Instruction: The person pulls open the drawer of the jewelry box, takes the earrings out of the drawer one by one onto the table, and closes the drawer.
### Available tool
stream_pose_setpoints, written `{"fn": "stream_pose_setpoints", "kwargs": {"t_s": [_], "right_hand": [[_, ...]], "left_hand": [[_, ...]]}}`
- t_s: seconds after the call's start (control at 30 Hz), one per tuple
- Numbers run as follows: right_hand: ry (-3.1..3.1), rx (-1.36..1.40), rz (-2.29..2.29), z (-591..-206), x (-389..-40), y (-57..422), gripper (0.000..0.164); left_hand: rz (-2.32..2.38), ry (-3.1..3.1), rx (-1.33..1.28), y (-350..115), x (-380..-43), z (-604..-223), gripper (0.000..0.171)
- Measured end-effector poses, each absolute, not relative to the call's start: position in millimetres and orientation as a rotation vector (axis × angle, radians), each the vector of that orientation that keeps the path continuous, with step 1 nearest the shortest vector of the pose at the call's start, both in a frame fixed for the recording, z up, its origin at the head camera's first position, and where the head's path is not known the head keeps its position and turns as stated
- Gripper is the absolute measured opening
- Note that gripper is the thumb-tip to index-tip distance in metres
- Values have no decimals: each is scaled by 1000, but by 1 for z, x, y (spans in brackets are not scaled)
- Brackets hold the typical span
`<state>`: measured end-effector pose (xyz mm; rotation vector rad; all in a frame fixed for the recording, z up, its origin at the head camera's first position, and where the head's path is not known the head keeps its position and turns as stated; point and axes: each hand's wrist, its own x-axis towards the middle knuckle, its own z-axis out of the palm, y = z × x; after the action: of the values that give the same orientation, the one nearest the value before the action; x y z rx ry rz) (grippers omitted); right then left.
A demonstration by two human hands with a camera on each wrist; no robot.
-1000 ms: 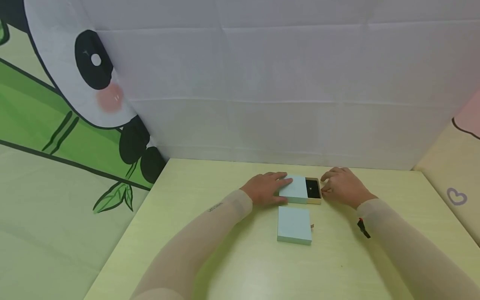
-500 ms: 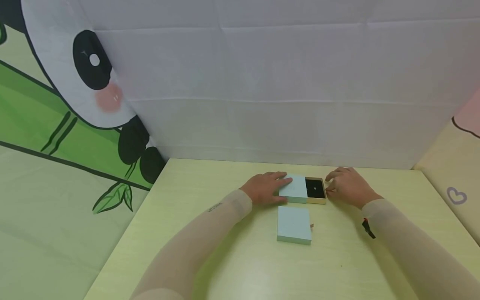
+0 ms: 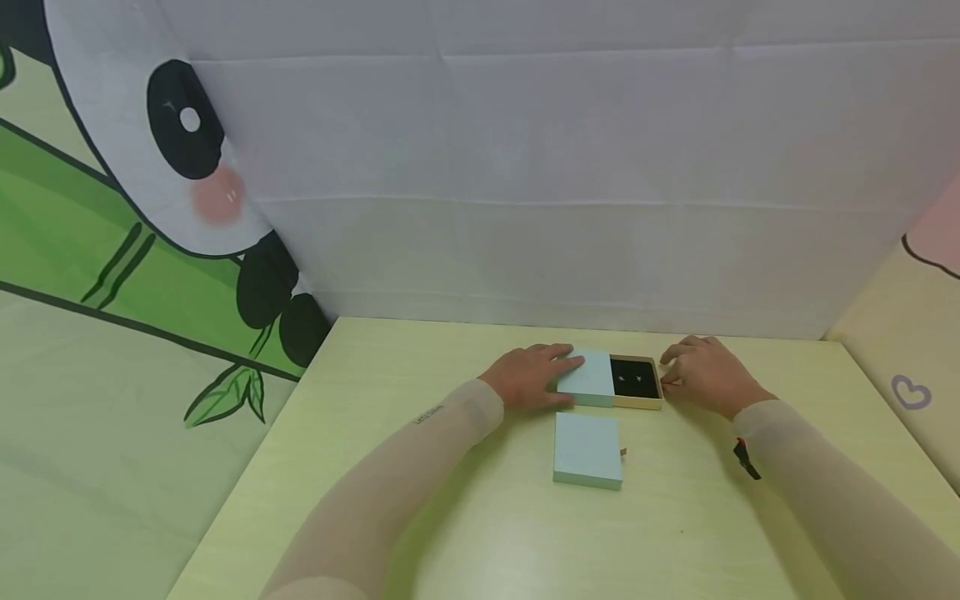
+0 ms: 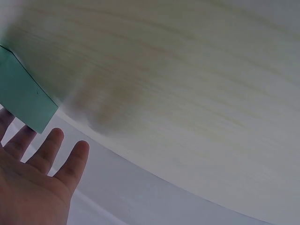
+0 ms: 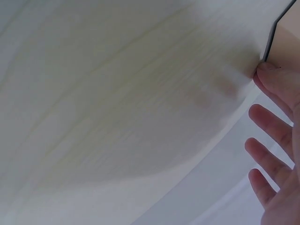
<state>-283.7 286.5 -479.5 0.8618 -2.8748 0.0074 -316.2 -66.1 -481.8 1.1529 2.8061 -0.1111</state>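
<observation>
A light blue drawer-style jewelry box (image 3: 596, 385) lies on the table with its drawer (image 3: 639, 403) pulled out to the right. Inside, a black pad (image 3: 637, 388) carries two small silvery star-like pieces. My left hand (image 3: 527, 377) holds the box's sleeve from the left, fingers along its far side and top, thumb at the near side. At the drawer's right end, my right hand (image 3: 701, 377) pinches its edge between thumb and index finger; the other fingers (image 5: 267, 150) are spread in the right wrist view. The exact pinch spot is hidden by the fingertips.
Closer to me lies a second light blue box (image 3: 587, 450), closed, a small brown ribbon tab (image 3: 623, 452) at its right side. The pale table (image 3: 480, 533) ends at a white cloth backdrop (image 3: 525, 192). Printed cloth (image 3: 97, 450) hangs at the left.
My right hand has moved right, drawing the drawer farther out of the sleeve; a second silvery piece now shows on the black pad. The left hand and second box have stayed put.
</observation>
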Motion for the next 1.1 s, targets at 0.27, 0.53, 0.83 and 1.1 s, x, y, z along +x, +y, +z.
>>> {"fn": "stream_pose_setpoints", "kwargs": {"t_s": [0.27, 0.53, 0.83, 1.1], "right_hand": [[-2879, 857, 8, -478, -282, 286, 4], [-2907, 841, -9, -477, -283, 287, 6], [-2919, 826, -30, -465, -284, 292, 22], [-2872, 843, -3, -448, -289, 281, 21]], "left_hand": [[-109, 2806, 1143, -66, -314, -480, 86], [-70, 2799, 1136, -67, -314, -481, 86], [-81, 2804, 1137, -67, -316, -484, 87], [-100, 2804, 1145, -66, -316, -484, 87]]}}
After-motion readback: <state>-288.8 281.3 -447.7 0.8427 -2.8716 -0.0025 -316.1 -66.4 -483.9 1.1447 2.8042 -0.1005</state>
